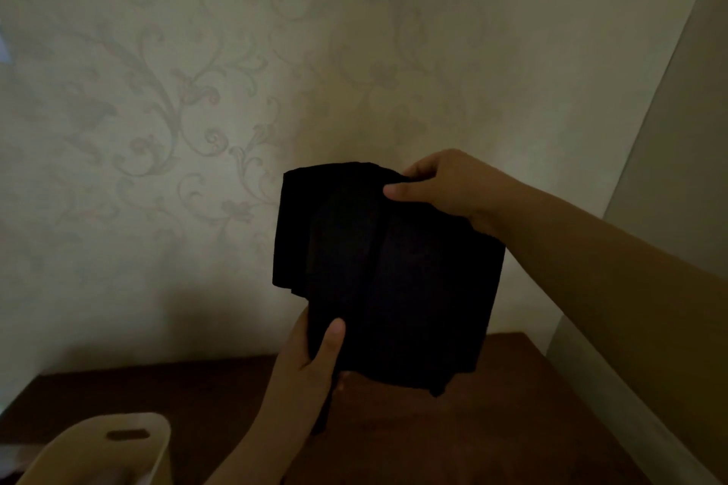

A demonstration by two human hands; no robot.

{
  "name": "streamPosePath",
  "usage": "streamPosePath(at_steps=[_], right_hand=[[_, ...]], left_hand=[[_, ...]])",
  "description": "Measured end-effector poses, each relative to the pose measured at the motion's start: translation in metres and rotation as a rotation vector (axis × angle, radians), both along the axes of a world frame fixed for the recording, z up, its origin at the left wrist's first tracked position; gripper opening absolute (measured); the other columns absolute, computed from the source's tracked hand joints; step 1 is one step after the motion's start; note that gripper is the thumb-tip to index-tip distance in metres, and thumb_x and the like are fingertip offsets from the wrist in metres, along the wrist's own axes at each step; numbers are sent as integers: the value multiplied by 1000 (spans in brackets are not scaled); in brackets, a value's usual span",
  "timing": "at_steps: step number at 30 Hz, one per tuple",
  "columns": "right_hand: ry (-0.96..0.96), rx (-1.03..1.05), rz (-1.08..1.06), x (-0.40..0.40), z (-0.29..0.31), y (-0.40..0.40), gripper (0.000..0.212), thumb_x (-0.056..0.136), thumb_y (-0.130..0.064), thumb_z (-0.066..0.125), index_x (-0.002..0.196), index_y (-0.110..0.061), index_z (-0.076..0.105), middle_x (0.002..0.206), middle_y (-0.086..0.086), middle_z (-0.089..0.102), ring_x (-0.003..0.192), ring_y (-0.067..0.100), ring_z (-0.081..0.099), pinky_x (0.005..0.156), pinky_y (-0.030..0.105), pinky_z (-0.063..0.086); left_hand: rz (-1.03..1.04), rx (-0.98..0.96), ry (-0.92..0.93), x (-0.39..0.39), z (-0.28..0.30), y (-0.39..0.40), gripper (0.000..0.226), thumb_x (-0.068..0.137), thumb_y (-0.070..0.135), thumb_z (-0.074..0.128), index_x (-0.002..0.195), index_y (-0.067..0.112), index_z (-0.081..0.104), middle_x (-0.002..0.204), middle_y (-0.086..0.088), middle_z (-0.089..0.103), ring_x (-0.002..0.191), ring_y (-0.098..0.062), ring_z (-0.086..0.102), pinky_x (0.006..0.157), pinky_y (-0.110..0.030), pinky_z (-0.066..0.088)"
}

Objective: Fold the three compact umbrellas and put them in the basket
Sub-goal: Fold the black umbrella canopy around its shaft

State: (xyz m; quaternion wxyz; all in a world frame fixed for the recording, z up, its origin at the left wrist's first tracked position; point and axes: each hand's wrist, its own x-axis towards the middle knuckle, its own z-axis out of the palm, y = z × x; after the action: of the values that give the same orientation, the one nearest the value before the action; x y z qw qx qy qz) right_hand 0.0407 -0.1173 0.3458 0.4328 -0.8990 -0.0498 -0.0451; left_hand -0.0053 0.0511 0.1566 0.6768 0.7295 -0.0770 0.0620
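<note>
A black compact umbrella (388, 272) is held upright in the air above the dark wooden table (512, 425), its loose canopy folds hanging wide. My left hand (305, 370) grips its lower part, thumb pressed on the fabric. At the top right edge of the canopy, my right hand (441, 185) pinches the fabric between thumb and fingers. A beige plastic basket (130, 445) with a handle slot stands at the bottom left corner; its inside is mostly out of view. The other umbrellas are not in sight.
A wall with pale floral wallpaper (197, 110) rises right behind the table. A plain wall or door edge (669, 169) closes in on the right. The room is dim.
</note>
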Motion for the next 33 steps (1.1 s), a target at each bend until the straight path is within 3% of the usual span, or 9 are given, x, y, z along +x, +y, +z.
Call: streamPosePath(at_steps=[6,9,13,16,19,22,26,29,33], right_hand=[[150,70,-23,0,-1,-5,36,71,-39,78,95,-14,69,96,6,69,87,20,67,68,30,57],[50,7,6,-2,-3,-8,26,76,-36,76,92,-17,71,84,0,70,71,10,65,52,16,52],[-94,69,108,-3,-5,-7,16,79,-29,74,83,-14,70,72,-2,69,60,6,63,59,18,54],[-124,-12,101,-3,-2,-7,17,81,-35,72,88,-19,71,77,-6,71,63,1,65,62,15,54],[19,-111,178,-3,4,-10,26,82,-30,72,107,-24,69,99,-3,71,86,11,69,78,26,57],[247,-81,278,-7,9,-16,30,84,-13,69,108,-30,64,107,1,69,93,19,69,77,34,59],[442,-141,367,-12,12,-29,39,84,-9,66,109,-37,54,110,-1,65,92,14,69,73,29,58],[396,-144,248,-9,14,-34,44,84,-14,66,126,-23,54,112,3,66,95,18,68,81,33,58],[222,75,266,-8,14,-34,43,95,-7,52,132,-30,48,89,3,68,69,11,63,55,21,53]], left_hand=[[-34,-28,10,-9,8,0,34,73,52,49,106,53,41,94,15,62,67,-4,66,54,-15,52],[-38,-42,34,-9,6,0,40,76,48,50,115,46,42,100,15,61,67,-2,66,53,-15,51],[-12,-18,46,-8,9,0,34,78,49,46,108,34,49,79,0,63,47,-5,59,45,-15,45],[-12,1,31,-7,9,-1,31,73,52,47,102,41,49,72,-2,63,46,-8,58,46,-18,45],[-21,-34,69,-6,6,-1,47,70,52,54,109,27,53,62,0,62,44,-10,56,45,-19,44],[-12,-68,73,-5,3,-1,51,70,51,58,106,16,56,57,-3,58,41,-11,53,44,-21,43],[52,-91,102,-1,3,1,48,68,52,60,107,25,57,59,1,62,44,-10,56,45,-20,45],[69,-69,106,2,1,0,43,68,55,60,105,35,56,71,3,68,52,-10,62,49,-22,50],[88,-67,123,10,-7,-3,34,84,44,55,114,29,51,68,-10,63,47,-16,59,46,-25,46]])
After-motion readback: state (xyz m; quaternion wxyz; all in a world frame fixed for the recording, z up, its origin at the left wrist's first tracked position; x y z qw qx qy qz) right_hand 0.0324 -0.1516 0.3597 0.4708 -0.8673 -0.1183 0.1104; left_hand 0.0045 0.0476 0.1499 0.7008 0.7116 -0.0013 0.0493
